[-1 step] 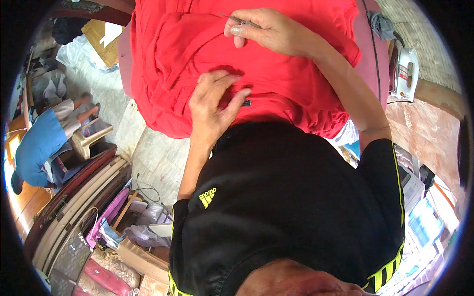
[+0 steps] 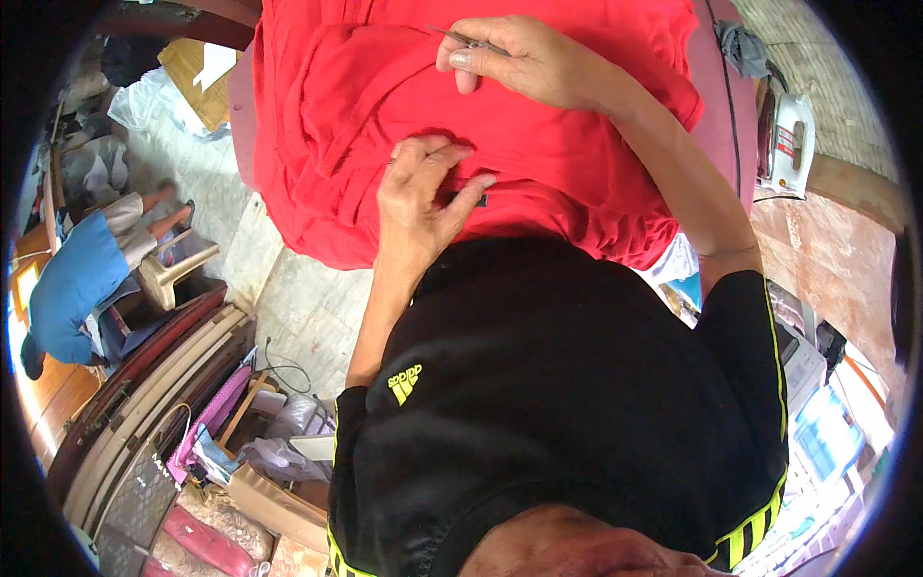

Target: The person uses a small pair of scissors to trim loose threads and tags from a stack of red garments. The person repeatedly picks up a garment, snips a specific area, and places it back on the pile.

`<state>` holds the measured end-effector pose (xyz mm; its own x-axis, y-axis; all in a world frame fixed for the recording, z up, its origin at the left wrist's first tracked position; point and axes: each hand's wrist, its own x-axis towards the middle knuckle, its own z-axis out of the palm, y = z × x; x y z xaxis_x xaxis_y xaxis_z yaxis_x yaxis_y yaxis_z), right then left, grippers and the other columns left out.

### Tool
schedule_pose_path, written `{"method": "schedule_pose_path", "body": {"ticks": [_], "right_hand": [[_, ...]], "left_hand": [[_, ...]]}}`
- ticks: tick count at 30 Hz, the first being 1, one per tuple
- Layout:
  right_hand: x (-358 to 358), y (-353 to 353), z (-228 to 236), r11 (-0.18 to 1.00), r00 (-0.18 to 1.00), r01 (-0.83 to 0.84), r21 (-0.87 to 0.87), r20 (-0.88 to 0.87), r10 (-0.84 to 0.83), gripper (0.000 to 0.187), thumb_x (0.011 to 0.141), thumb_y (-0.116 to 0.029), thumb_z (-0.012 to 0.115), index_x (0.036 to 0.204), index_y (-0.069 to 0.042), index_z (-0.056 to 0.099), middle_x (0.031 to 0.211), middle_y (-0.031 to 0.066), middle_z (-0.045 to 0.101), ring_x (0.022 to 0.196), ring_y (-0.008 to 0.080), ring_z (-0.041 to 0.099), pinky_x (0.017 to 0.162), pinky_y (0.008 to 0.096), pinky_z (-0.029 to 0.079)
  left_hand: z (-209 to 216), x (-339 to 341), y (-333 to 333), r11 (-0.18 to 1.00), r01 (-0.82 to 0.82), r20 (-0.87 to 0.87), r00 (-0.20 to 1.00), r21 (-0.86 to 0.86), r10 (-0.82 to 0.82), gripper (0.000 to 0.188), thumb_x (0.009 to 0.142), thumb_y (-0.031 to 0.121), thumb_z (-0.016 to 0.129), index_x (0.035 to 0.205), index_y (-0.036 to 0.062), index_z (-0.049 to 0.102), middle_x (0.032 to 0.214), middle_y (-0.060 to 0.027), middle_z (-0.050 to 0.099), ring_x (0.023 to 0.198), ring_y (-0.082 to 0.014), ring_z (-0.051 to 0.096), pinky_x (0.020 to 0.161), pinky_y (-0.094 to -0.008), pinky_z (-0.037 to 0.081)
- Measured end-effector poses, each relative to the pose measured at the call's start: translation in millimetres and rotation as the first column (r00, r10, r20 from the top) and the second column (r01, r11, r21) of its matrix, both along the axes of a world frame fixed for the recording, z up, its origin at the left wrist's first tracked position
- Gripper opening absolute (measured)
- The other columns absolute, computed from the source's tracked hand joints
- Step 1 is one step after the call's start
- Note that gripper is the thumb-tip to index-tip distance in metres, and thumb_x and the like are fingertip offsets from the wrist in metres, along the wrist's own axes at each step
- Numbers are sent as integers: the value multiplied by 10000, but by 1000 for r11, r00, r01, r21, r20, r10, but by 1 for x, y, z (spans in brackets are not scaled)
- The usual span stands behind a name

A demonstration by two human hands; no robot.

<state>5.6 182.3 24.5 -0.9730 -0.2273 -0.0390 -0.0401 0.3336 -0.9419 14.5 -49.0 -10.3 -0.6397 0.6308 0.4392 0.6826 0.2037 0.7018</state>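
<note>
Red fabric (image 2: pixel 538 144), rumpled in soft folds, is spread over a pinkish padded surface (image 2: pixel 244 144). My left hand (image 2: pixel 423 192) rests on the near part of the cloth with curved fingers; thumb and fingertips stand apart with nothing between them. Beside the thumb a small dark tag (image 2: pixel 483 202) partly shows on the cloth. Farther off and to the right, my right hand (image 2: pixel 529 62) is closed on a slim pointed metal tool (image 2: pixel 466 40), its tip toward the left. Most of the tool's rear end is hidden in the palm.
A white iron (image 2: pixel 792 144) stands at the right, near a dark cord (image 2: pixel 733 106) and a grey rag (image 2: pixel 742 50). At the left, a person in a blue shirt (image 2: pixel 82 274) bends beside a wooden stool (image 2: pixel 173 274). Stacked boards (image 2: pixel 144 394) and plastic bags (image 2: pixel 284 457) lie lower left.
My left hand has shifted slightly to the right over the red fabric, its thumb now nearer the dark tag. My right hand and the metal tool look unmoved.
</note>
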Motion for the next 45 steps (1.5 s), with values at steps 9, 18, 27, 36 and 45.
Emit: {"method": "schedule_pose_path", "body": {"ticks": [9,18,27,36,45], "right_hand": [[32,-5,26,944,985,-172,281,27,172,258,881,-197,667,1047,-12,595,877,96,645,801,179,625,696,337,507],[71,-25,7,833,977,30,552,-192,92,184,819,-76,632,987,-7,606,872,165,633,827,358,649,698,453,546],[46,-5,9,962,995,-26,271,102,-1,233,887,-61,605,1089,52,631,993,169,712,898,220,684,792,325,525],[43,1,10,967,994,-39,252,106,13,214,875,-42,589,1067,48,618,924,111,693,841,143,637,789,303,509],[63,-14,6,926,980,111,362,-194,-42,257,843,-48,633,1086,-4,559,945,159,668,904,291,679,751,378,517]], "left_hand": [[-23,13,-8,991,-132,-62,989,-18,131,349,700,1,763,1040,29,690,1077,-137,616,915,-303,588,815,-400,493],[-15,-31,-7,993,-19,-216,976,-120,-7,259,755,-63,678,998,25,694,1021,-112,642,940,-320,591,807,-399,499],[-10,-31,0,993,-116,86,990,0,115,155,842,12,677,997,22,684,975,-122,694,901,-267,650,819,-350,513],[-2,-26,19,1000,7,37,999,7,-7,246,736,76,800,970,70,725,955,-64,726,876,-228,648,791,-334,467],[-15,-32,29,998,-57,-68,996,40,60,44,789,80,747,828,82,727,764,-66,690,656,-260,603,610,-366,455]]}}
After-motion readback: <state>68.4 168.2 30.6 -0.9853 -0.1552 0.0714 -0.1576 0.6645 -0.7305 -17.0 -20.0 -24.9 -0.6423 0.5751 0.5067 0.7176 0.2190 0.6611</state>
